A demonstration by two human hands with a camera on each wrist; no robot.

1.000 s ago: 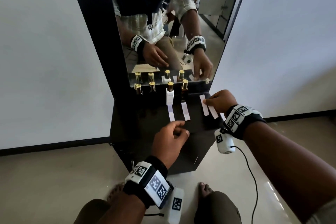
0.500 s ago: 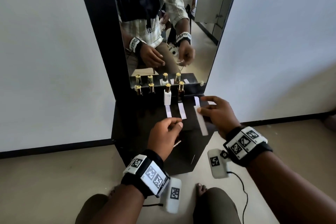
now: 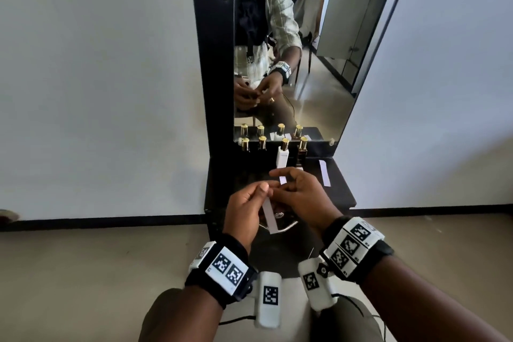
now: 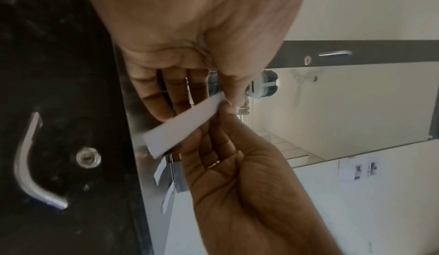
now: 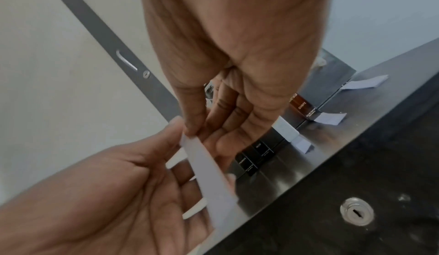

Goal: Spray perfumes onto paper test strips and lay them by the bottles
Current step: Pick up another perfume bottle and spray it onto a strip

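Note:
Both hands meet over the front of the black cabinet top point(image 3: 341, 189). Between them hangs a white paper strip point(image 3: 269, 215). My left hand point(image 3: 259, 190) pinches its upper end with thumb and fingers, and my right hand point(image 3: 286, 187) pinches the same end. The wrist views show the strip point(image 4: 182, 125) point(image 5: 209, 167) slanting down from the two thumbs. By the mirror stand two dark gold-capped bottles point(image 3: 245, 144), a white bottle point(image 3: 282, 157) and a brown bottle point(image 3: 302, 147). One strip point(image 3: 283, 180) lies in front of the white bottle, partly hidden by my right fingers.
A spare strip point(image 3: 324, 172) lies at the right of the cabinet top. A tall mirror point(image 3: 291, 64) backs the bottles and doubles them. Below the hands are the drawer's metal handle point(image 4: 26, 157) and lock point(image 4: 88, 157). White walls flank the cabinet.
My right hand lifted a strip from the right side of the top and carried it left to my left hand, which rose to take its end. One strip stayed at the right.

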